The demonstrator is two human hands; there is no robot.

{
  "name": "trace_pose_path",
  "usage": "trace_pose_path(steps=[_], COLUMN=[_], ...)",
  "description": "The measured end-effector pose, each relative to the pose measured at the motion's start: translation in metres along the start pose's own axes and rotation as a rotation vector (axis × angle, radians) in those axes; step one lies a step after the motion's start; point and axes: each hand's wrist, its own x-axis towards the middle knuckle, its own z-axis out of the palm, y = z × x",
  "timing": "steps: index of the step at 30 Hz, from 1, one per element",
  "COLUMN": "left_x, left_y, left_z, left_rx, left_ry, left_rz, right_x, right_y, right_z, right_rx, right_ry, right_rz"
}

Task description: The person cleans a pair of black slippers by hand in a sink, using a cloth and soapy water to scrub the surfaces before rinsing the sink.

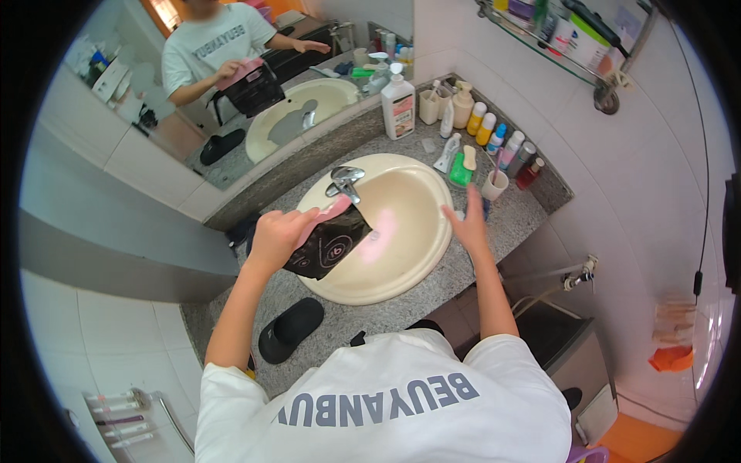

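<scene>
My left hand (279, 238) grips the pink upper edge of a black and pink bag (330, 246), which looks like a plastic pouch and hangs over the left side of the cream washbasin (435, 254). Beside the bag's top edge is the chrome faucet (346, 180). A pink patch (379, 234) shows in the bowl around the drain. My right hand (468, 224) hovers at the basin's right rim with fingers spread and nothing in it. On the granite counter, left of the basin's near side, lies a black slipper (291, 331).
A pump bottle (398, 107), several small bottles, a green soap dish (461, 169) and a white cup (495, 186) line the counter's back and right. A mirror (220, 133) stands behind the basin. A glass shelf (550, 49) hangs at upper right.
</scene>
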Motion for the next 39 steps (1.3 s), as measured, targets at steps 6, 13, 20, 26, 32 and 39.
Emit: trace_pose_path(steps=[6, 13, 20, 26, 32, 39], left_x=[0.004, -0.016, -0.031, -0.043, -0.048, -0.061], left_y=[0.001, -0.01, -0.016, -0.006, 0.002, 0.009], left_z=[0.001, 0.007, 0.02, 0.028, 0.021, 0.009], left_rx=[0.125, 0.25, -0.25, -0.115, -0.084, -0.021], left_ry=[-0.03, -0.011, 0.014, 0.075, 0.106, 0.161], left_rz=[0.203, 0.207, -0.148, -0.184, -0.149, -0.131], right_x=[-0.001, -0.005, -0.033, -0.024, -0.024, -0.03], right_y=[-0.148, -0.163, -0.173, -0.159, -0.158, -0.17], right_z=[0.055, 0.1, 0.113, 0.104, 0.096, 0.092], right_rx=[0.73, 0.808, 0.705, 0.705, 0.539, 0.484], right_ry=[-0.55, -0.644, -0.426, -0.531, -0.422, -0.139], right_rz=[-0.389, -0.25, -0.282, -0.375, -0.58, -0.805])
